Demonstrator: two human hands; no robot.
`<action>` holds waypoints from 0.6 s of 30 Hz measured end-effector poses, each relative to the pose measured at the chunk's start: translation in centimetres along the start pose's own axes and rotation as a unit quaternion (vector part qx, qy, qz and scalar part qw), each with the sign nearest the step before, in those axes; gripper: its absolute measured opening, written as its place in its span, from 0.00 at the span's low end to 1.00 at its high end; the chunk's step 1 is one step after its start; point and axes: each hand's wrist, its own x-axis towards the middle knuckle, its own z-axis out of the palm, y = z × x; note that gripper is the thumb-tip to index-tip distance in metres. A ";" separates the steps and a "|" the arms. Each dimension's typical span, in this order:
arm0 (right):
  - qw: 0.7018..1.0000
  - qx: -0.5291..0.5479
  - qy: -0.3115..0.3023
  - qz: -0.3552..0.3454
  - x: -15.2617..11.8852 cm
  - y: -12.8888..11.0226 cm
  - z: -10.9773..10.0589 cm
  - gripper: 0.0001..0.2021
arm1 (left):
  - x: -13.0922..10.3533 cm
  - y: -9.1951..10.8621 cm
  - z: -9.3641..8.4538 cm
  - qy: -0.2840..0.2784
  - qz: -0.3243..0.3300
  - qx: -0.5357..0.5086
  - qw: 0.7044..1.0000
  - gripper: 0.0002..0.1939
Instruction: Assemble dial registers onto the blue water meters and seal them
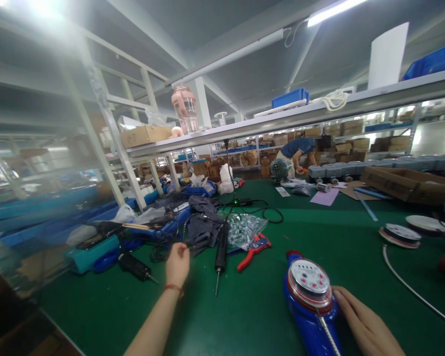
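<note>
A blue water meter with a round dial face lies on the green bench, a braided metal cable running down from its rim. My right hand grips the meter's right side; some of its fingers are hidden. Over the bench at centre left, my left hand is closed with its fingers curled in; whatever they may hold cannot be made out. Right of that hand lies a black electric screwdriver, and beyond it red-handled pliers. Another black screwdriver rests to its left.
A clear bag of small parts lies beside a dark cloth. Blue bins line the left. Another dial disc and a pale tube are at right. A shelf spans above the bench; a person bends over farther back.
</note>
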 end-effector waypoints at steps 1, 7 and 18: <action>1.000 0.001 -0.002 0.000 0.0 -0.1 0.1 0.31 | 0.2 -1.6 -0.2 -0.036 0.007 0.034 0.999 0.07; 1.000 0.021 -0.013 -0.001 0.0 -0.1 0.2 0.30 | 2.0 -6.6 0.9 -0.117 0.037 0.217 0.968 0.24; 0.996 0.079 -0.035 -0.013 -0.3 -2.0 0.1 0.25 | 7.6 -7.7 1.8 -0.125 0.072 0.344 0.928 0.22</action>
